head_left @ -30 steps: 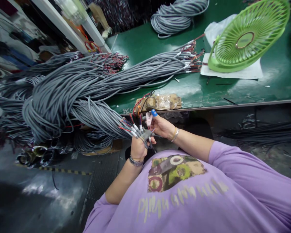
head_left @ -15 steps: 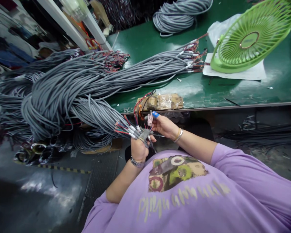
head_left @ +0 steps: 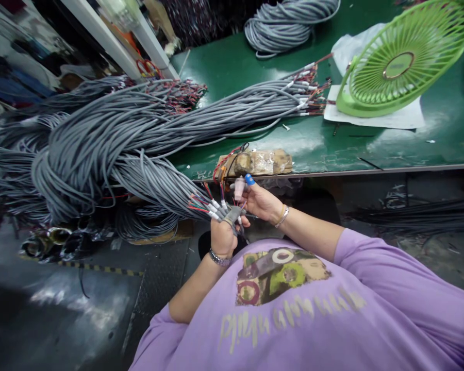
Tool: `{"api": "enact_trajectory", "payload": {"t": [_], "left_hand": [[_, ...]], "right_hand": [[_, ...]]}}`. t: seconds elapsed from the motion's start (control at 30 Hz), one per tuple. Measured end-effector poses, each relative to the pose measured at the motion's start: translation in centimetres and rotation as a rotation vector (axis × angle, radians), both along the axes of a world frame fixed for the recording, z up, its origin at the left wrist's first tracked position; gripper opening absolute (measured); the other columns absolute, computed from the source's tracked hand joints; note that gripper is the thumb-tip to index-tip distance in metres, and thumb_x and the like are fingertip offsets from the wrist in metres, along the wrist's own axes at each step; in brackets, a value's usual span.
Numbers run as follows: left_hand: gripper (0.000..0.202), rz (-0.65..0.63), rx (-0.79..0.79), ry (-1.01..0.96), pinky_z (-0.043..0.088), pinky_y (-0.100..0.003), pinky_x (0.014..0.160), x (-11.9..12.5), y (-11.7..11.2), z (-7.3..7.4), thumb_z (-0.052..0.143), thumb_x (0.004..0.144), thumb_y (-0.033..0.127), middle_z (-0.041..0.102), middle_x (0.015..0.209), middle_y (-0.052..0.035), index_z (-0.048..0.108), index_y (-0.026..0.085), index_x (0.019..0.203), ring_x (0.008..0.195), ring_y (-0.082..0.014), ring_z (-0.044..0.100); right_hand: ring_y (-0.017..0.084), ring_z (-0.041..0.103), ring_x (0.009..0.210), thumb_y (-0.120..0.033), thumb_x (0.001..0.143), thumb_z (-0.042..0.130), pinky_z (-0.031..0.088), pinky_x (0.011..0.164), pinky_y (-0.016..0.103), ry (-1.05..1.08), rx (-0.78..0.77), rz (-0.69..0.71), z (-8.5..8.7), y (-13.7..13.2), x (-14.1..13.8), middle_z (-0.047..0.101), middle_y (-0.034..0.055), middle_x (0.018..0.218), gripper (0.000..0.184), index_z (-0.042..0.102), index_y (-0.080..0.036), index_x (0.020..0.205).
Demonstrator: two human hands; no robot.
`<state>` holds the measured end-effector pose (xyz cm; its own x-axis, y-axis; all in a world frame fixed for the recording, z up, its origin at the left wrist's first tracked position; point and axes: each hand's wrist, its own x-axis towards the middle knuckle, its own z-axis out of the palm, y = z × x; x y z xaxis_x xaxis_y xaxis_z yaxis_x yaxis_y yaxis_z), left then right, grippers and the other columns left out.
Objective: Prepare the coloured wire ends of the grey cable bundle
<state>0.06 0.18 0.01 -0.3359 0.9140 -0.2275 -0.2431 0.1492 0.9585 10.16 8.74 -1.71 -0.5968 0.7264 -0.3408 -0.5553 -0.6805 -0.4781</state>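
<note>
My left hand [head_left: 223,238] is closed around grey cables [head_left: 229,216] near their stripped ends. Red, green and blue wire ends [head_left: 198,203] fan out to the left of it, past white sleeves. Close on the right is my right hand [head_left: 263,202], with a blue cover [head_left: 249,179] on its thumb tip. Its fingers are bent in at thin coloured wires [head_left: 240,204] that stick up from the held cables. A pale, blurred piece [head_left: 239,188] shows by its fingertips; whether it is a wrapped finger or a part cannot be told.
A thick heap of grey cables [head_left: 85,139] hangs over the left end of the green table [head_left: 313,149]. On it lie a wooden block [head_left: 268,162], a cable coil [head_left: 290,28] and a green fan [head_left: 398,64] over white paper. Black tubing [head_left: 421,214] is at lower right.
The pale piece at my right fingertips has turned and blurred. The fanned wire ends have shifted slightly right. My left hand keeps its grip.
</note>
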Motion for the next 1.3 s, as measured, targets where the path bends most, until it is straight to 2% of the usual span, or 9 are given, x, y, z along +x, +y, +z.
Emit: {"api": "enact_trajectory", "payload": {"t": [0.17, 0.33, 0.4, 0.47, 0.63, 0.8, 0.93, 1.1, 1.3], "left_hand": [[0.025, 0.01, 0.072, -0.004, 0.033, -0.018, 0.038, -0.2, -0.8, 0.0, 0.074, 0.07, 0.034, 0.063, 0.049, -0.0012, 0.061, 0.014, 0.062, 0.043, -0.0114, 0.061], [0.027, 0.059, 0.074, -0.036, 0.033, -0.018, 0.038, 0.0, -0.8, 0.3, 0.074, 0.07, 0.037, 0.062, 0.049, 0.0004, 0.06, 0.015, 0.066, 0.044, -0.0119, 0.061], [0.027, 0.072, 0.072, -0.045, 0.033, -0.017, 0.038, 0.1, -0.6, 0.4, 0.074, 0.069, 0.038, 0.062, 0.048, 0.0004, 0.06, 0.015, 0.066, 0.043, -0.0118, 0.061], [0.027, 0.083, 0.065, -0.054, 0.032, -0.017, 0.037, 0.2, -0.3, 0.5, 0.074, 0.069, 0.037, 0.063, 0.049, -0.0002, 0.061, 0.014, 0.067, 0.043, -0.0119, 0.061], [0.028, 0.098, 0.051, -0.058, 0.03, -0.017, 0.037, 0.4, 0.2, 0.5, 0.075, 0.066, 0.038, 0.063, 0.048, -0.0012, 0.061, 0.013, 0.066, 0.043, -0.0128, 0.061], [0.031, 0.11, 0.04, -0.062, 0.029, -0.017, 0.036, 0.7, 0.5, 0.5, 0.077, 0.065, 0.039, 0.063, 0.049, -0.0016, 0.061, 0.013, 0.065, 0.042, -0.0121, 0.061], [0.032, 0.112, 0.03, -0.064, 0.028, -0.017, 0.036, 0.7, 0.6, 0.6, 0.077, 0.064, 0.04, 0.062, 0.048, -0.0015, 0.06, 0.013, 0.064, 0.041, -0.0121, 0.06], [0.031, 0.112, 0.031, -0.059, 0.028, -0.017, 0.036, 0.6, 0.6, 0.6, 0.077, 0.064, 0.039, 0.061, 0.046, -0.0005, 0.061, 0.013, 0.067, 0.041, -0.0123, 0.06], [0.028, 0.094, 0.033, -0.037, 0.029, -0.017, 0.037, 0.4, 0.4, -0.1, 0.075, 0.066, 0.037, 0.062, 0.048, -0.001, 0.061, 0.012, 0.066, 0.043, -0.0122, 0.061]], "right_hand": [[0.011, 0.051, 0.059, -0.061, 0.087, 0.054, 0.042, 0.054, 0.021, -0.027, -0.002, 0.104, 0.3, 0.2, 0.6, 0.063, 0.003, 0.071, 0.048, 0.068, -0.016, 0.084], [0.01, 0.051, 0.06, -0.033, 0.091, 0.055, 0.041, 0.053, 0.019, -0.047, 0.037, 0.063, 0.5, 0.0, 0.7, 0.063, 0.0019, 0.07, 0.024, 0.067, -0.015, 0.079], [0.009, 0.051, 0.059, -0.027, 0.09, 0.055, 0.041, 0.053, 0.018, -0.052, 0.065, 0.029, 0.4, -0.1, 0.7, 0.062, 0.0017, 0.069, 0.022, 0.067, -0.014, 0.076], [0.009, 0.051, 0.059, -0.03, 0.09, 0.055, 0.041, 0.052, 0.018, -0.047, 0.08, 0.019, 0.2, -0.2, 0.6, 0.063, 0.0019, 0.07, 0.024, 0.067, -0.014, 0.078], [0.008, 0.048, 0.055, -0.056, 0.088, 0.059, 0.04, 0.049, 0.018, -0.038, 0.128, 0.02, -0.7, 0.2, 0.3, 0.061, 0.0011, 0.067, 0.043, 0.068, -0.014, 0.086], [0.008, 0.05, 0.055, -0.067, 0.083, 0.057, 0.042, 0.049, 0.02, 0.01, 0.113, 0.073, -1.1, 0.8, -0.2, 0.061, 0.0009, 0.067, 0.053, 0.064, -0.014, 0.079], [0.01, 0.052, 0.054, -0.068, 0.083, 0.056, 0.044, 0.05, 0.022, 0.068, 0.065, 0.106, -0.9, 0.9, -0.4, 0.06, -0.0001, 0.064, 0.053, 0.063, -0.016, 0.078], [0.009, 0.052, 0.053, -0.058, 0.083, 0.064, 0.045, 0.051, 0.022, 0.089, -0.037, 0.021, -0.8, 1.0, -1.0, 0.064, 0.0, 0.065, 0.044, 0.065, -0.014, 0.08], [0.008, 0.051, 0.055, -0.054, 0.081, 0.069, 0.045, 0.053, 0.02, 0.085, -0.053, -0.044, -0.8, 1.0, -1.4, 0.061, -0.0008, 0.063, 0.04, 0.066, -0.014, 0.078]]}}
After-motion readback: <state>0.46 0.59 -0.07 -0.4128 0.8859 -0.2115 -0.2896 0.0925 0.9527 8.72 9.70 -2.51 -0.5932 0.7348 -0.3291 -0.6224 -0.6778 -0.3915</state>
